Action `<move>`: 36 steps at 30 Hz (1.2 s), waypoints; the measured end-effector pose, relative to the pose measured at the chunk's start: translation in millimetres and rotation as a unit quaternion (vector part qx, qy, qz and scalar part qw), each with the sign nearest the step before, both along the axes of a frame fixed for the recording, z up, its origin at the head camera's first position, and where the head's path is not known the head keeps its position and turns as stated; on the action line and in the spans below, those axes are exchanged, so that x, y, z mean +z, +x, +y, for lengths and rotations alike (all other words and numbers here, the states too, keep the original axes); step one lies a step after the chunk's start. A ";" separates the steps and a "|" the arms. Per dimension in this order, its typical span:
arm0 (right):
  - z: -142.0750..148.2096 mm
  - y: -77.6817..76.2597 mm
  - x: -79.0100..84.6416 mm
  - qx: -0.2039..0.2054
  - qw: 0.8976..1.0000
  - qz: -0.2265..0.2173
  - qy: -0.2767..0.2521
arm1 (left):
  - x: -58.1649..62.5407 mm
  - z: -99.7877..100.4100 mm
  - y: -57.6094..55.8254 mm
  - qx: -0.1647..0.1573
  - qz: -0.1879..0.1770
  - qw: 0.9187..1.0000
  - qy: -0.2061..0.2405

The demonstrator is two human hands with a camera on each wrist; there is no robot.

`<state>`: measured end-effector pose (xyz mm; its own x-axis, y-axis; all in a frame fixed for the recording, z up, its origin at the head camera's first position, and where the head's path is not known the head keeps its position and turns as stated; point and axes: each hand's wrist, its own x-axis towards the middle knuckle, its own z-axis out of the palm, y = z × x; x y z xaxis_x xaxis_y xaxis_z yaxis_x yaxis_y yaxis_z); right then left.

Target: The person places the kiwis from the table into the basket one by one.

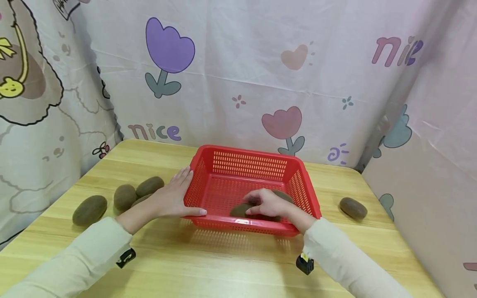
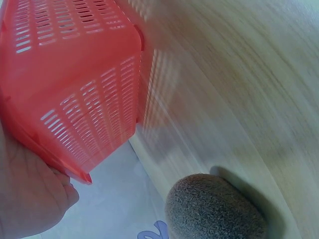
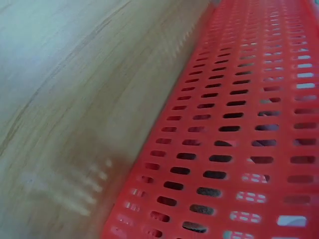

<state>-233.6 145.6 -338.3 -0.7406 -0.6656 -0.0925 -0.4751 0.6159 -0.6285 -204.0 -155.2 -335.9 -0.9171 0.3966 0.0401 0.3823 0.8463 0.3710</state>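
Observation:
A red plastic basket point(image 1: 244, 222) with slotted walls sits on the table. My left hand point(image 1: 175, 194) rests on its left front corner, fingers extended along the side rim and thumb lying on the front rim. Inside the basket, my right hand point(image 1: 269, 203) curls its fingers and thumb around a brown fuzzy kiwi point(image 1: 239, 210), near the front wall. Another kiwi point(image 1: 283, 195) shows just behind that hand. The front wall and the hand hide part of the fruit. In the right wrist view, the slotted wall point(image 3: 219, 129) covers the hand.
Several kiwis lie left of the basket, among them one kiwi point(image 1: 90, 210) nearest the table's left edge and another kiwi point(image 1: 150, 186) farther back. A single kiwi point(image 1: 353, 208) lies to the right. A printed curtain point(image 1: 231, 54) hangs behind the wooden table point(image 1: 208, 269).

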 end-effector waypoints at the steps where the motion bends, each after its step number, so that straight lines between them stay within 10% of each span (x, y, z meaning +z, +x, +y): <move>1: 1.5 -0.1 1.0 -0.008 1.000 0.004 -0.010 | 0.1 0.0 0.0 0.000 0.000 1.000 0.000; 13: 42.5 7.7 17.6 -0.158 0.972 0.087 -0.148 | 0.1 -0.2 0.8 0.003 -0.001 1.000 0.002; 36: 157.4 7.6 -4.6 -0.355 0.906 0.163 -0.164 | 0.7 -0.5 0.2 0.002 0.000 1.000 -0.001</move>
<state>-226.0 302.9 -342.9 -0.9452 0.0370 0.3243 -0.2256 0.6441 -0.7309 -203.8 -155.7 -335.3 -0.9184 0.3937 0.0388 0.3793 0.8484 0.3694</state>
